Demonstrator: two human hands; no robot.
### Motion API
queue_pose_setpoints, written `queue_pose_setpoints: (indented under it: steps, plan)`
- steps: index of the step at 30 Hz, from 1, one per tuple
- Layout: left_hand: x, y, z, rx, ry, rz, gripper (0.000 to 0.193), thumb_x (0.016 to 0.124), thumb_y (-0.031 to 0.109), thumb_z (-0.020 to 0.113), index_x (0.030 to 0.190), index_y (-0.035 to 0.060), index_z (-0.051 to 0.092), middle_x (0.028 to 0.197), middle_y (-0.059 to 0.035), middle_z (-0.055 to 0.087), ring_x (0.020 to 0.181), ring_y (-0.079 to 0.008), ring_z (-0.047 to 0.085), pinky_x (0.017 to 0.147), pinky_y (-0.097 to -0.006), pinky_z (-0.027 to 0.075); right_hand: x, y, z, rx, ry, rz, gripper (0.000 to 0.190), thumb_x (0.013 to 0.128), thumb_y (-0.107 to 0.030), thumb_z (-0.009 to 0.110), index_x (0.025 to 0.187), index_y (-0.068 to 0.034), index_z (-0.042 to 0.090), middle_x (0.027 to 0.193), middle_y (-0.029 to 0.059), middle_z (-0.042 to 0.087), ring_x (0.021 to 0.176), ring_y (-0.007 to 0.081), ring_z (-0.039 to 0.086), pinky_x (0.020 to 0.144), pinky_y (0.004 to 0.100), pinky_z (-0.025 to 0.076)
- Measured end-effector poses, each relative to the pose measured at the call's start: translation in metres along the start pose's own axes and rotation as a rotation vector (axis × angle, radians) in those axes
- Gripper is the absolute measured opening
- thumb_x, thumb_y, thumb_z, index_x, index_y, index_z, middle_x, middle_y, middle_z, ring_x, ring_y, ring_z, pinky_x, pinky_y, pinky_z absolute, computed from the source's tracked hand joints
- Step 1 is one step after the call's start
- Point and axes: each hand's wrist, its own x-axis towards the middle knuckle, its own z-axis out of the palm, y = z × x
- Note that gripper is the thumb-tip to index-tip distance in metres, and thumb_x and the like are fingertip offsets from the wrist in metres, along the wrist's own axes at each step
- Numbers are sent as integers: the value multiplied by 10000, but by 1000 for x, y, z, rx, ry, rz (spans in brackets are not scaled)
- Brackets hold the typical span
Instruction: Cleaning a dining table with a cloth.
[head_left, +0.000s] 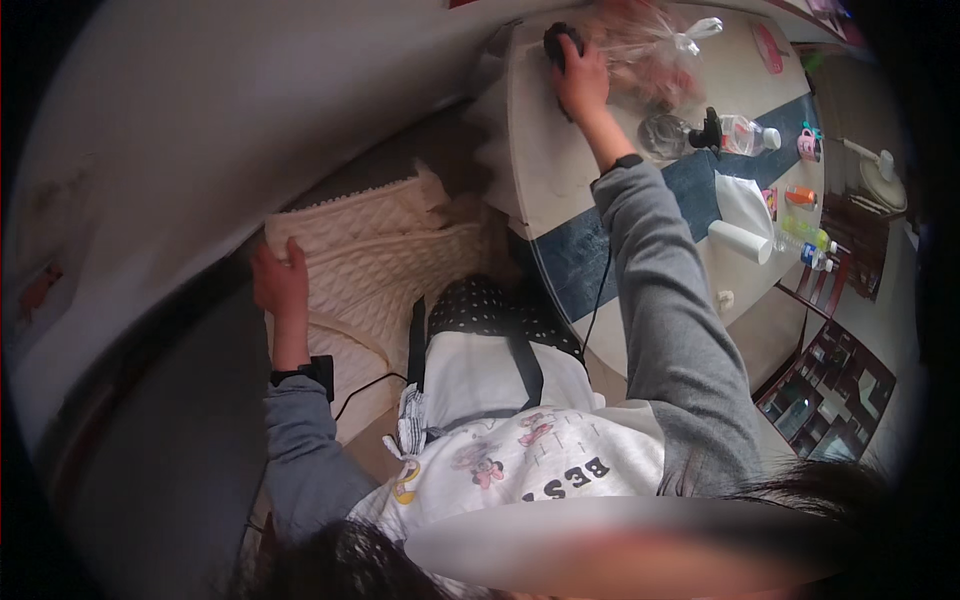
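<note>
Before me on the left spreads a cream quilted cover (367, 255) with a beaded-looking edge. My left hand (281, 281) lies at its outer edge, thumb and fingers apart; whether it pinches the fabric is hard to tell. At the far end of the oval table (544, 176), my right hand (583, 81) is closed around a dark, rough-edged object (561, 43), possibly a brush, partly hidden by the fingers. Just right of that hand sits a knotted clear plastic bag (667, 56) with reddish contents.
On the table are a clear bottle (742, 136), a black clamp-like holder (706, 135), a white roll (739, 241), an orange can (801, 196), a pink cup (809, 144) and drink bottles (814, 255). A dark cable (600, 285) hangs by the table edge. A wall (187, 112) borders the left.
</note>
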Motion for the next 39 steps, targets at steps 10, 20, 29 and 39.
queue_pose_setpoints:
  steps: [10,20,29,39]
  plan:
    - [-1,-4,2,-35,51,48,409,758,413,522,937,47,484,893,-143,535,783,-339,549,598,-446,447,24,-13,17,-37,-253,61,427,661,-188,577,1086,-203,533,1041,129,518,940,309,508,772,396,441]
    - [2,-7,3,-55,128,148,377,764,414,511,851,49,471,830,-147,530,741,-331,550,566,-442,441,-108,-64,-59,317,-348,-165,429,618,-129,615,1037,-191,547,1033,100,502,947,295,488,780,378,434]
    - [8,-1,-2,-160,172,192,346,762,376,530,838,44,471,847,-144,527,751,-333,544,579,-437,439,-189,-28,-84,196,-408,-210,498,556,-51,635,1031,-168,537,991,119,488,913,306,498,748,370,447]
    - [6,-12,9,-138,112,227,346,757,328,539,941,38,498,892,-148,524,778,-338,541,600,-424,442,-27,-22,-3,-43,-221,-96,443,637,-82,594,1065,-166,519,980,132,496,917,312,480,759,394,422]
